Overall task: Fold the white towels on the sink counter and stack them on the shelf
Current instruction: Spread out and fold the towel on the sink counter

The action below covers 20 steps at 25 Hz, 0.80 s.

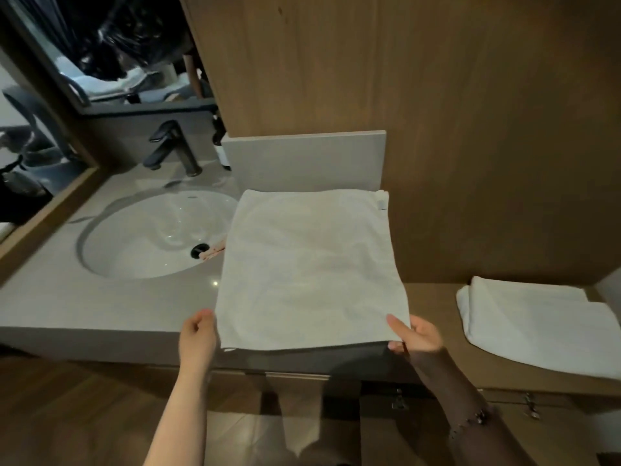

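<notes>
A white towel (311, 269) is lying spread flat on the sink counter (100, 307) beside the basin (151, 233), its near edge overhanging the front. The left hand (198, 334) is pinching the near left corner and the right hand (415, 336) is gripping the near right corner, while folded towels (534, 326) are sitting stacked on the shelf (433, 348) to the right

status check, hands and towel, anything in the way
Left hand and right hand each pinch a near corner of the towel. It lies flat on the counter. Nothing in the way.
</notes>
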Tool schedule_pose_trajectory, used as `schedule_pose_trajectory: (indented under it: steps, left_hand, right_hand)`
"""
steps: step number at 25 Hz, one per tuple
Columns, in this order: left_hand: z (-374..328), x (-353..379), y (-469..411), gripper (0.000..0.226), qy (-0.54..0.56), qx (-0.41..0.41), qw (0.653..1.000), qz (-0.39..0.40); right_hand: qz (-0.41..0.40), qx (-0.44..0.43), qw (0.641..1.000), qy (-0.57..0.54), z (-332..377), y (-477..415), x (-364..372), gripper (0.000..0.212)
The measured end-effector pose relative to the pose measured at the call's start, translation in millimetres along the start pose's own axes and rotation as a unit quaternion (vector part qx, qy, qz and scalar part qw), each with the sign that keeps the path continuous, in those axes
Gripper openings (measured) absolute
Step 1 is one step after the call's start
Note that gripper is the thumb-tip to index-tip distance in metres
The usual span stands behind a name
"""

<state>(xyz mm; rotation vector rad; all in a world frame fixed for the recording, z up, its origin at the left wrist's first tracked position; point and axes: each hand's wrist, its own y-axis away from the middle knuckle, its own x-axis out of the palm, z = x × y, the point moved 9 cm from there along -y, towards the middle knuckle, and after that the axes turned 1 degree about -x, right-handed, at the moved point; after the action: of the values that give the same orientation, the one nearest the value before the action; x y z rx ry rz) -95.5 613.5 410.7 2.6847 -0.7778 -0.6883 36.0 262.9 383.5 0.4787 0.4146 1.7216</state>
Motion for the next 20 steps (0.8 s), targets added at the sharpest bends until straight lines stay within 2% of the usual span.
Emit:
schedule_pose_trajectory:
  steps: [1,3,4,5,9,13,16,20]
  left_hand:
    - [3.2,4.8,2.4,0.029,0.073,-0.021,0.996,0.042]
    - [3.9,16.9,15.6,0.026,0.222,-0.085,0.963,0.125]
    - [5.3,20.4,23.3,0.026,0.251,-0.112,0.950,0.151]
    - [6.8,24.4,28.3,0.025,0.246,-0.117,0.946,0.174]
    - [5.3,30.0,26.2,0.033,0.108,-0.069,0.964,0.234]
    - [-5.2,23.3,19.8,0.030,-0.056,0.022,0.970,0.235]
    - [-14.3,12.3,16.1,0.024,-0.061,0.071,0.977,0.194]
    - [-34.9,-0.2,7.5,0.021,-0.061,0.111,0.977,0.170]
  right_hand:
    - [-0.005,0.010,1.000,-0.014,-0.4,0.9,0.4,0.029]
    - [-0.007,0.021,0.999,-0.027,-0.1,3.4,3.7,0.030]
    - [-0.013,0.029,0.999,-0.037,-2.4,4.4,4.5,0.033]
    - [-0.018,0.039,0.998,-0.050,-4.9,4.1,5.2,0.037]
    - [-0.039,0.043,0.993,-0.104,-7.4,-0.4,10.1,0.043]
    - [-0.056,0.027,0.994,-0.095,-0.1,-2.4,9.5,0.041]
    - [-0.076,0.003,0.995,-0.067,9.2,-2.1,0.9,0.027]
    - [-0.113,-0.051,0.992,-0.022,25.1,-1.2,-12.4,0.021]
